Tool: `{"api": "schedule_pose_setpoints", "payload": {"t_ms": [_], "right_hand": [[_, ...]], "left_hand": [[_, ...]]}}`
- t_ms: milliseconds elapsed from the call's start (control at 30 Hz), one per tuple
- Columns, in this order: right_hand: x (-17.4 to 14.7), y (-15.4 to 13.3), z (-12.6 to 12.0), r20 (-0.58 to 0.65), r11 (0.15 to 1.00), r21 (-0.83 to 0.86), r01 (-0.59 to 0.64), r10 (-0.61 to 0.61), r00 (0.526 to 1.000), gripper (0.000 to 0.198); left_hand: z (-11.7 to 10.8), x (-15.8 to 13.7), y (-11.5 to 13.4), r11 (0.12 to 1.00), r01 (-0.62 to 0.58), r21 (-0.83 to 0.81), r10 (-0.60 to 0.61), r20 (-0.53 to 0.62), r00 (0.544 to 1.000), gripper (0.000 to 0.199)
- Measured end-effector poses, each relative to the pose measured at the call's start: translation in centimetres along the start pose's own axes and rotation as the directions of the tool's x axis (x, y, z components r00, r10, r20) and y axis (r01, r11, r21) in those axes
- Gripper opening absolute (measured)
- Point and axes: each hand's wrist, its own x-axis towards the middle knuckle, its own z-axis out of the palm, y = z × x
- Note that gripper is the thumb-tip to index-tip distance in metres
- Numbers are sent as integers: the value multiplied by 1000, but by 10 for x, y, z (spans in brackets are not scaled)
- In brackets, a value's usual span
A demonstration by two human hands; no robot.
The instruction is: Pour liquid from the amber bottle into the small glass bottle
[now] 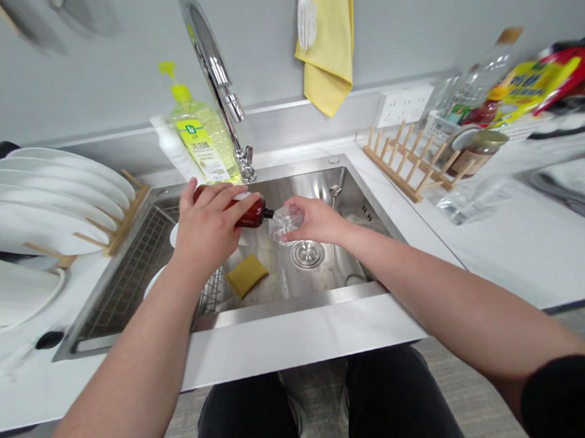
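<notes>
My left hand (207, 221) is wrapped over a dark red-brown bottle (250, 212), which lies tipped on its side above the sink. The bottle's black neck points right, at the mouth of a small clear cup (283, 225). Fingers and thumb of my right hand (315, 219) pinch that cup near the drain (307, 253); whether liquid is in it I cannot tell. Below, a yellow sponge (247, 275) rests on the floor of the steel sink (278, 305). White dishes on the sink's wire rack (210, 293) are partly hidden by my left arm.
A chrome faucet (211, 58) rises behind the sink, beside a yellow-green dish soap bottle (201, 138). White plates (45, 196) stand in a wooden rack at left. At right are another wooden rack (413, 160), a jar (478, 154) and blurred bottles. A yellow cloth (328, 50) hangs on the wall.
</notes>
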Motion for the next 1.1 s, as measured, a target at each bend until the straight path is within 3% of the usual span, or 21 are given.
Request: {"api": "schedule_pose_setpoints", "payload": {"t_ms": [467,900,1100], "right_hand": [[-2,-1,-2,-37,1000,16,15,-14,999,65],[-5,-7,-3,-95,989,103,104,-95,991,61],[-6,-10,-6,-110,989,113,99,-86,990,69]], "left_hand": [[-10,3,4,997,-72,19,73,-44,996,73],[-34,15,9,990,-120,73,123,-43,991,70],[-48,28,12,983,-181,40,182,-29,983,72]]}}
